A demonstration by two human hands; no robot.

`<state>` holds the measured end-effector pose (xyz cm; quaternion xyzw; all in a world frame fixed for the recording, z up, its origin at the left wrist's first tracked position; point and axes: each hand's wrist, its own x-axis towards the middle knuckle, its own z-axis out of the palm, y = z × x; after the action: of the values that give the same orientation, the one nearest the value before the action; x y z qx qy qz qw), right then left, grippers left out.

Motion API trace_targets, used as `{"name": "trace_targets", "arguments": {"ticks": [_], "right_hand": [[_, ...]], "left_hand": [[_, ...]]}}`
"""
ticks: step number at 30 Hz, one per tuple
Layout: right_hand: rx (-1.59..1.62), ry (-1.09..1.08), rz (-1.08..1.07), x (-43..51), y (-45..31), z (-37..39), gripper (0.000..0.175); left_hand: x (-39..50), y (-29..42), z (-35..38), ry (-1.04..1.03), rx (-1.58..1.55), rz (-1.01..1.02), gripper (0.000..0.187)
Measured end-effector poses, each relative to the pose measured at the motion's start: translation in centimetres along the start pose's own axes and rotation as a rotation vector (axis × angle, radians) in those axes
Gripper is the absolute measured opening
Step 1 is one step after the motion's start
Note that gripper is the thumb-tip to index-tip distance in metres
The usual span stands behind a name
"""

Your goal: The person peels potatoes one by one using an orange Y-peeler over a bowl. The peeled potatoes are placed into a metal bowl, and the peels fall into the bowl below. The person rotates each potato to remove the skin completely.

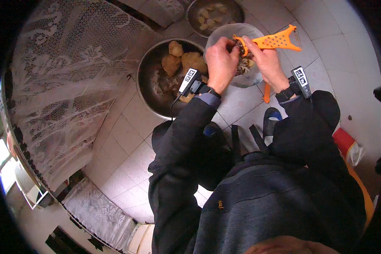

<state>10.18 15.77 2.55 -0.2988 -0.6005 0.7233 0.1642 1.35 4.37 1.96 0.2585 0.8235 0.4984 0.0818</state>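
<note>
My right hand [270, 65] grips an orange plastic peeler [274, 41], its wide, perforated end pointing right. Its other end, a loop, lies by my thumb. My left hand [221, 63] has its fingers curled in close to that loop; whatever is between them is hidden. Both hands are over a translucent, whitish container [249, 81] that holds peelings [243, 65]. To the left, a wide metal basin [141, 92] contains several brown, unpeeled potatoes [193, 62]. Pale, peeled pieces [211, 22] lie in a second metal basin [189, 16] farther back.
An orange tool handle [266, 93] shows below the container, over the tiled floor [241, 103]. Lace cloth [66, 79] covers furniture along the left. My shoe [270, 123] is near the handle. A red packet [344, 141] lies at right.
</note>
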Motion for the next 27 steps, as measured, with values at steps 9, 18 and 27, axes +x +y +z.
{"name": "trace_targets", "arguments": {"ticks": [9,18,27], "right_hand": [[-0.042,0.06,-0.019,0.5,1.2,-0.4,0.029],[-0.262,0.015,0.023,1.2,2.2,-1.0,0.032],[0.042,-0.043,0.165,1.1,2.9,-1.2,0.028]], "left_hand": [[-0.4,-0.8,0.3,-0.027,0.049,0.197,0.014],[0.1,-3.7,-1.3,-0.316,0.089,0.244,0.017],[-0.8,-3.4,-0.8,-0.237,0.047,0.179,0.019]]}}
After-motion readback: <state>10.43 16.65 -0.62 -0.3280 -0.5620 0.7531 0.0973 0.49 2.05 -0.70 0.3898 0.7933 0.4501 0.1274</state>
